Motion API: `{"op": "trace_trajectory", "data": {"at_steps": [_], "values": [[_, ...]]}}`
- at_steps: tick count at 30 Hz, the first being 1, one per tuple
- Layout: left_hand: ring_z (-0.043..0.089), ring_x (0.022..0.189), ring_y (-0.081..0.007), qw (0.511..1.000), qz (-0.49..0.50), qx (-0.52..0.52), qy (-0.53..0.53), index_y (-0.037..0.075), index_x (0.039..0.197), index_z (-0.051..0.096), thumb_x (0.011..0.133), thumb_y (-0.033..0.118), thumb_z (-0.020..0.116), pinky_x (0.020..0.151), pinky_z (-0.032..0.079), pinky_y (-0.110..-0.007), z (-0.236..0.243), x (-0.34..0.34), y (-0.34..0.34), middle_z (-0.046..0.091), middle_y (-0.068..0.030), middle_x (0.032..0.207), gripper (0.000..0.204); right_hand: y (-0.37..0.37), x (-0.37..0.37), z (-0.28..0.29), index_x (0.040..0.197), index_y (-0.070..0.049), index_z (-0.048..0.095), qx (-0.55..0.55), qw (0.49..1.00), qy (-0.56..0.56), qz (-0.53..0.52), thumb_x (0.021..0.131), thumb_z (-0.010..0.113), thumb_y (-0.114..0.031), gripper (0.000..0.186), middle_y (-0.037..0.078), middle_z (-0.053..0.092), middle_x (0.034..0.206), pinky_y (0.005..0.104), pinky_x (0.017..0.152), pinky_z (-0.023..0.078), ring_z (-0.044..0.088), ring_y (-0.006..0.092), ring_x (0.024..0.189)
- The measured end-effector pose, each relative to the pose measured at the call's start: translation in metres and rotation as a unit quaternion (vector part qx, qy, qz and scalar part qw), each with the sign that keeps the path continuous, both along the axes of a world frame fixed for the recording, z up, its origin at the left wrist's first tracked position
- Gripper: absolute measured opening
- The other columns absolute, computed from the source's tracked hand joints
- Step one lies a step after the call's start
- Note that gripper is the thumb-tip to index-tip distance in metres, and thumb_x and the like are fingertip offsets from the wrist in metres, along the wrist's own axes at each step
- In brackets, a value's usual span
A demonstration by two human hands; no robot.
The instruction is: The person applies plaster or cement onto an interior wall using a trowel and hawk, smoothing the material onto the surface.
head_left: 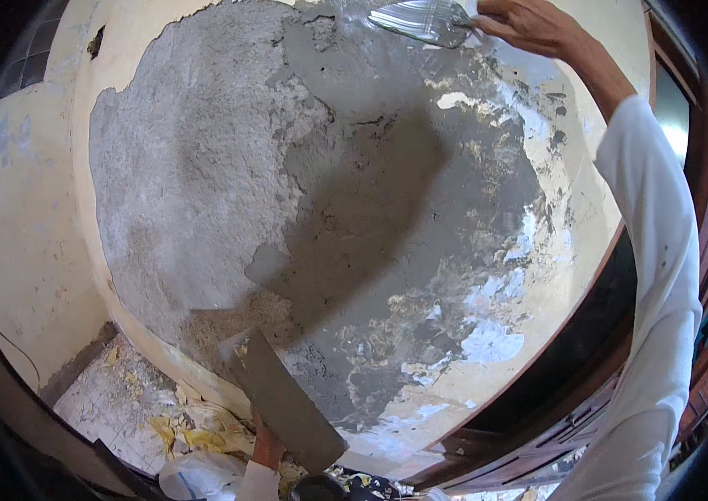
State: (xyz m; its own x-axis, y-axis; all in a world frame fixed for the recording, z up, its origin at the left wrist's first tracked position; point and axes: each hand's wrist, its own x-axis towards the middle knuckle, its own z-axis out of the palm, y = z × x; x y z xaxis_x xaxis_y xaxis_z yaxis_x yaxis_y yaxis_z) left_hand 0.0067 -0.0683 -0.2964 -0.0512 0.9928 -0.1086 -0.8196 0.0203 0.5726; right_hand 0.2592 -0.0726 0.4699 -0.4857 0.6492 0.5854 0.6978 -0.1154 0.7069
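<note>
My right hand [521, 25] grips a metal trowel [420, 21] whose blade, streaked with grey mortar, is at the top of the wall patch [195, 134]. The patch has rough pale plaster on the left and smoother darker grey mortar on the right, with flaking pale-blue paint along its right edge. Low in the middle, my left hand [267, 447] holds a flat grey rectangular board [291, 401], tilted in front of the wall; my fingers are partly hidden by it. A broad shadow lies across the mortar.
A cream side wall [20, 234] with a thin cable is at left. Below lie dusty floor tiles [99, 405], yellow debris [208, 434], a white sack [195, 480] and a dark round object [316, 488]. Dark wooden window or door frames [704, 376] line the right.
</note>
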Motion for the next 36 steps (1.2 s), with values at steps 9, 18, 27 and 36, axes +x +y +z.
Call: {"op": "trace_trajectory", "data": {"at_steps": [9,18,27,36], "values": [[0.071,0.105,-0.0301,0.991,-0.041,0.080,-0.096,0.006,0.134,0.062,0.103,0.045,0.061,0.089,0.062,-0.050,-0.049,0.022,0.035,0.070,-0.0103,0.120,0.050,-0.003,0.062,-0.078,0.100,-0.009,0.063,0.000,0.996,-0.086,0.024,0.111,0.048,-0.045,0.041,0.014,0.066,0.075,0.0483,0.065,0.055,0.065,0.0352,0.066],[0.067,0.117,-0.0313,0.971,-0.087,0.157,-0.159,0.014,0.141,0.058,0.100,0.057,0.061,0.099,0.058,-0.052,0.029,0.105,0.044,0.066,-0.0102,0.130,0.059,-0.052,0.098,-0.171,0.105,-0.011,0.065,-0.037,0.999,-0.026,-0.030,0.110,0.052,-0.043,0.034,0.011,0.066,0.074,0.0430,0.057,0.057,0.068,0.0273,0.060],[0.071,0.102,-0.0240,0.974,-0.161,0.059,-0.149,0.014,0.129,0.065,0.103,0.058,0.060,0.087,0.061,-0.045,0.050,0.113,0.045,0.070,-0.0045,0.114,0.051,-0.112,0.104,-0.259,0.105,-0.006,0.064,-0.079,0.981,0.178,0.008,0.110,0.055,-0.039,0.035,0.016,0.070,0.083,0.0475,0.059,0.054,0.070,0.0335,0.065],[0.072,0.099,-0.0227,0.975,-0.176,0.110,-0.085,0.013,0.128,0.066,0.104,0.056,0.060,0.084,0.061,-0.043,0.100,0.113,0.037,0.071,-0.0052,0.112,0.050,-0.034,0.031,-0.228,0.109,-0.006,0.060,0.027,0.972,0.224,0.061,0.111,0.052,-0.041,0.036,0.022,0.072,0.089,0.0518,0.061,0.054,0.071,0.0426,0.072]]}}
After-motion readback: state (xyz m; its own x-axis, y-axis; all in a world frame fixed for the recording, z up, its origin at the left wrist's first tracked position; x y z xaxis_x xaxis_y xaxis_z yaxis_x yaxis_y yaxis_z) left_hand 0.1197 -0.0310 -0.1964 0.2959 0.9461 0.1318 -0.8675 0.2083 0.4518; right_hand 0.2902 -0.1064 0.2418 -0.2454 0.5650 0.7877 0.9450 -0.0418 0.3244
